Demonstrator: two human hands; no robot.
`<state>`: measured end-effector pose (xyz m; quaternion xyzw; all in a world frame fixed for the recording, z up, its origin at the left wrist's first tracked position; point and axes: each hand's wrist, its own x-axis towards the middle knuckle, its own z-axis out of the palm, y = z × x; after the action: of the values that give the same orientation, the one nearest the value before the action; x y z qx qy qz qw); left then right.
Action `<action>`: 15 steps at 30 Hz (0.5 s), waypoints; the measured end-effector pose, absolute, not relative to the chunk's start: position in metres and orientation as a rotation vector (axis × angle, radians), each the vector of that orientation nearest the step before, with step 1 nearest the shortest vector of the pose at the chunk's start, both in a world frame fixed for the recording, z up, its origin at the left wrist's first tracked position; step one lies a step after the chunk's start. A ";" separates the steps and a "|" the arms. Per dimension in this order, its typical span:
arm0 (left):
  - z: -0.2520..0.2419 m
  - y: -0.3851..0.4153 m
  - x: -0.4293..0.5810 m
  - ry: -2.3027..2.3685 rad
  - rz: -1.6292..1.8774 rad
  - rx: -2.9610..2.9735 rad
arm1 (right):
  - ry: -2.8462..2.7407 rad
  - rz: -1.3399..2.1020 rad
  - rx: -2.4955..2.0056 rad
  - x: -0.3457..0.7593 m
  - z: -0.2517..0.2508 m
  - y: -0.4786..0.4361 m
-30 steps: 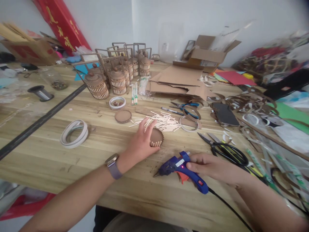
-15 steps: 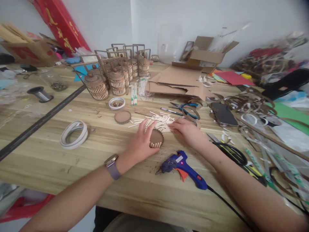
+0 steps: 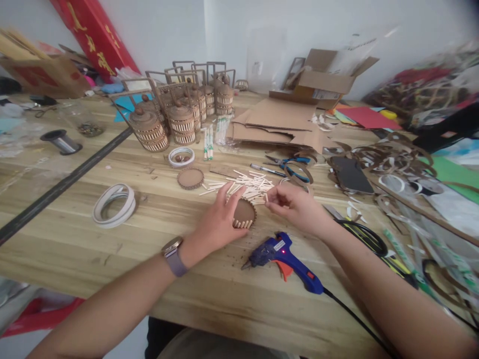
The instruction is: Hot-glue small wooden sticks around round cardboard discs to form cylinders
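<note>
My left hand (image 3: 220,214) curls round the left side of a round brown cardboard base (image 3: 245,212), thumb at its near edge and fingers at its far edge. A row of short pale wooden sticks (image 3: 243,224) stands upright along that base's near rim. Just right of it, my right hand (image 3: 290,204) pinches one short wooden stick (image 3: 266,197) between thumb and fingertips. Behind both hands lies a loose heap of such sticks (image 3: 250,182). A second cardboard disc (image 3: 190,178) with a scalloped rim rests to the left of the heap. A blue glue gun (image 3: 282,257), its red light on, lies near my right forearm.
Several small lidded baskets (image 3: 183,122) with tall handles stand at the back. White rolls of strip (image 3: 114,205), cardboard sheets (image 3: 277,122), pliers (image 3: 288,162), a phone-like black slab (image 3: 352,174) and tangled brown strips (image 3: 396,154) surround the work area. The glue gun's cord (image 3: 355,319) runs toward the front right.
My right hand has lifted slightly back from the heap's edge, now with a single stick showing in its fingertips. The left hand stays at the round base.
</note>
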<state>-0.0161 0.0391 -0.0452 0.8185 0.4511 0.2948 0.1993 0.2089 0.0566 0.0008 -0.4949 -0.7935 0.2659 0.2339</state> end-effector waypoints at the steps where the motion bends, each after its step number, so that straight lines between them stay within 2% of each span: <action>1: -0.046 0.039 -0.016 1.264 0.824 2.287 | -2.142 0.875 -1.332 0.206 0.003 0.053; 3: -0.047 0.040 -0.016 1.268 0.833 2.287 | -2.102 1.099 -1.288 0.200 0.006 0.047; 5: -0.047 0.040 -0.016 1.259 0.848 2.295 | -2.130 1.178 -1.286 0.195 0.009 0.042; 15: -0.048 0.041 -0.016 1.248 0.859 2.303 | -2.292 1.009 -1.320 0.186 0.009 0.037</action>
<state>-0.0162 0.0408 -0.0482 0.8200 0.4443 0.3059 0.1914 0.1862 0.0374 0.0092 -0.4608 -0.7999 0.3520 0.1547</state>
